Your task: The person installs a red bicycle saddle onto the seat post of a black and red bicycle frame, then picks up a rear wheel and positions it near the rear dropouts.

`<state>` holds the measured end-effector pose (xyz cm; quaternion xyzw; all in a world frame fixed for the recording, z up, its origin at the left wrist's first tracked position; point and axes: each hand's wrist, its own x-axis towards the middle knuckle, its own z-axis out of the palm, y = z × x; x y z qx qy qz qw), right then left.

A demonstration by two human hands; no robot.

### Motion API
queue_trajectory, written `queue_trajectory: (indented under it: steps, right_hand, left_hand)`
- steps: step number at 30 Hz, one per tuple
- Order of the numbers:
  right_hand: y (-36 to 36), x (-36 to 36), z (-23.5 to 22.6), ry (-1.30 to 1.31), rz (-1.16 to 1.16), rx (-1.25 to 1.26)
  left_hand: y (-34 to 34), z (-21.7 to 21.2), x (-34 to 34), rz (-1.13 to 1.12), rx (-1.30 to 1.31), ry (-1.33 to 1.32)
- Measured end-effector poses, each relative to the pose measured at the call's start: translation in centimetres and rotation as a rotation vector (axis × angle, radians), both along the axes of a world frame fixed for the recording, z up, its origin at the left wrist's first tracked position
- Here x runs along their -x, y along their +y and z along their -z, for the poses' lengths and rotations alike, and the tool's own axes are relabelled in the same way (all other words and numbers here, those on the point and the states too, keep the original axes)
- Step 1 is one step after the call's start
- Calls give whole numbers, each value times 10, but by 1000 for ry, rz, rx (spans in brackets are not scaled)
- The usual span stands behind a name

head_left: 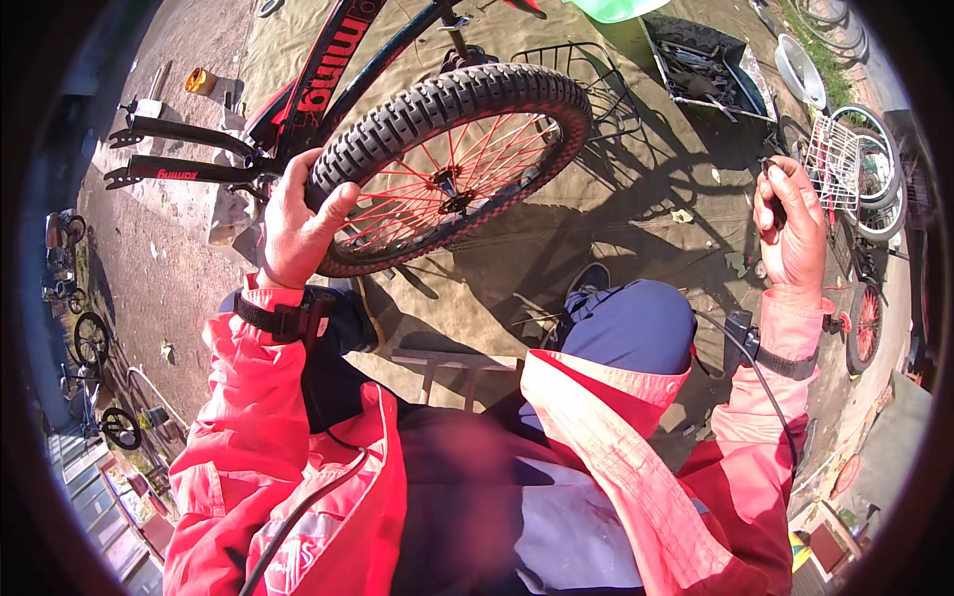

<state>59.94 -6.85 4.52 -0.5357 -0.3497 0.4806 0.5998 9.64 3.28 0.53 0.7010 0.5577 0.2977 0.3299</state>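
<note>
A bicycle wheel with a knobby black tyre (447,104) and red spokes leans in front of me. My left hand (296,223) grips its left edge, thumb on the near side and fingers partly hidden behind the tyre. Beyond the wheel lies a black and red bicycle frame (316,84); its fork (189,171) points left with no wheel between the legs. I cannot tell whether the wheel is joined to the frame. Off to the right, my right hand (792,223) is raised, fingers closed round a small black object (775,207), mostly hidden by the fingers.
A low wooden stool (452,360) stands near my knees. Behind the wheel are a black wire basket (601,94) and a dark box of parts (701,74). A white wire basket (835,164) and loose wheels (879,189) lie at right. An orange can (200,80) sits far left.
</note>
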Motion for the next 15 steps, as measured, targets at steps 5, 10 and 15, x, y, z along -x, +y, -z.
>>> queue_trajectory:
  steps: [5,10,15]
  right_hand:
    - [-33,70,-58,43,-97,36]
    - [-61,117,-82,27,-147,118]
    - [-85,153,-80,91,-145,156]
  left_hand:
    - [-20,-1,19,-24,-14,160]
    - [-14,18,33,-48,-52,46]
    - [-19,18,31,-60,-96,-11]
